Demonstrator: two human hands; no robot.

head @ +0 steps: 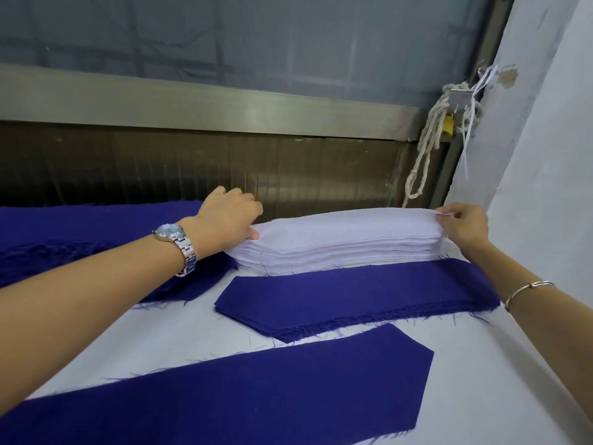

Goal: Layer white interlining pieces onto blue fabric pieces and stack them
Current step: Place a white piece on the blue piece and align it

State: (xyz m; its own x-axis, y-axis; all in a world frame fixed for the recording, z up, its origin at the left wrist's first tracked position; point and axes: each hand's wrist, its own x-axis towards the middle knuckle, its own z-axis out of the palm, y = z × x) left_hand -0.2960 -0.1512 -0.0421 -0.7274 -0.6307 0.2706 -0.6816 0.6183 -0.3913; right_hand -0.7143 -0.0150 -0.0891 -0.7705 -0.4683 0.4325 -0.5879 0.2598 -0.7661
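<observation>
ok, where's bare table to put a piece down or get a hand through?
Free: the table wedge between blue stack and single blue piece, widening leftward; also the front right, beside that piece's pointed end. Crowded: the back, where left hand and right hand hold the interlining stack, blue pile at far left.
</observation>
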